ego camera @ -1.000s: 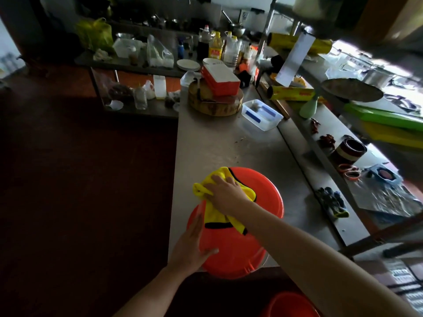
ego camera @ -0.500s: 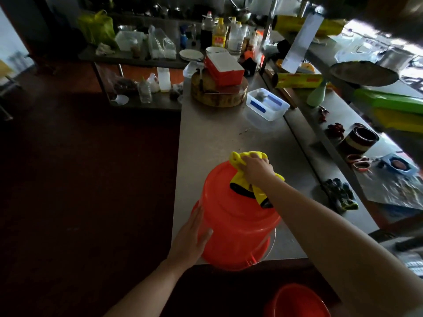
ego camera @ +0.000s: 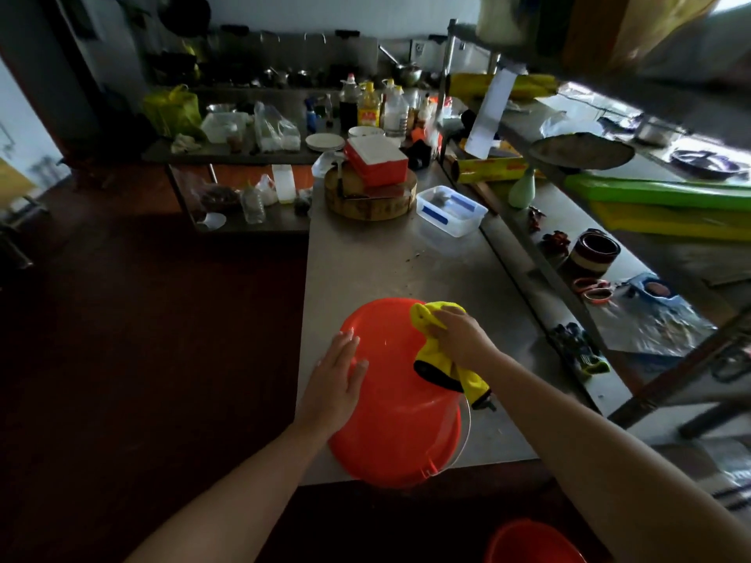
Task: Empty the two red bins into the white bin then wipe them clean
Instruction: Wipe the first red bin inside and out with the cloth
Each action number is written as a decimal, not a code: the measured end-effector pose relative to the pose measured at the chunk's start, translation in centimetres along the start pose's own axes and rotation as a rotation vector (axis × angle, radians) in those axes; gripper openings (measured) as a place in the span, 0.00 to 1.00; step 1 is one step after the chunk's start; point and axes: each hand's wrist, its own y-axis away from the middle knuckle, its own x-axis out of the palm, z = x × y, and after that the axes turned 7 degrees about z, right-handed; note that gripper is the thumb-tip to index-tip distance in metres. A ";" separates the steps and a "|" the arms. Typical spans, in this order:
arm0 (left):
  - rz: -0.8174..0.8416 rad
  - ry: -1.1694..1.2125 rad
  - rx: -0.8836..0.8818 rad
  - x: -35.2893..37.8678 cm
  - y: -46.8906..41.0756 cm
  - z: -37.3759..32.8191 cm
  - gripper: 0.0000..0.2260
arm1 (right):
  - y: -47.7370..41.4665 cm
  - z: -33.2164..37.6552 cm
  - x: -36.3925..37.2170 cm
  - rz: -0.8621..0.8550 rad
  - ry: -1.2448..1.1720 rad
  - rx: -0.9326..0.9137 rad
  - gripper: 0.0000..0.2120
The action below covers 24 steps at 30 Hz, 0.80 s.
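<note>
A: Where is the red bin (ego camera: 398,400)?

B: At the near end of the bench (ego camera: 386,262), upturned. Its base tilts up and far, and its mouth is at the near edge.

A: And the hands?

B: The left hand (ego camera: 339,371) lies flat on the bin's left wall, fingers straight. The right hand (ego camera: 463,337) has its grip bunched round the yellow cloth (ego camera: 437,361) at the base's far right.

A: So the wipe goes which way?

B: Probably left and near, since most of the bare wall lies that side of the cloth.

You face a dim kitchen: steel tabletop (ego camera: 386,270), dark red floor (ego camera: 142,319), metal shelf rack (ego camera: 569,221) on your right.
</note>
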 end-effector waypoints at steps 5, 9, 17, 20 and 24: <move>0.038 0.127 0.000 1.0 -2.1 -5.4 0.22 | 3.5 -0.4 -0.9 -0.151 -0.166 -0.136 0.19; 0.047 0.146 0.147 1.6 -4.5 -9.1 0.28 | 6.0 -0.7 -2.3 -0.072 -0.198 -0.138 0.20; 0.237 -0.119 0.317 3.0 -7.6 -14.0 0.15 | 11.5 -5.3 -5.8 -0.026 -0.362 -0.070 0.22; 0.280 -0.122 0.310 4.4 -6.9 -17.0 0.14 | 13.4 -7.7 -6.6 0.018 -0.404 -0.009 0.29; 0.260 -0.194 0.358 6.2 -6.8 -20.9 0.11 | 15.4 -10.6 -7.6 -0.033 -0.181 -0.050 0.27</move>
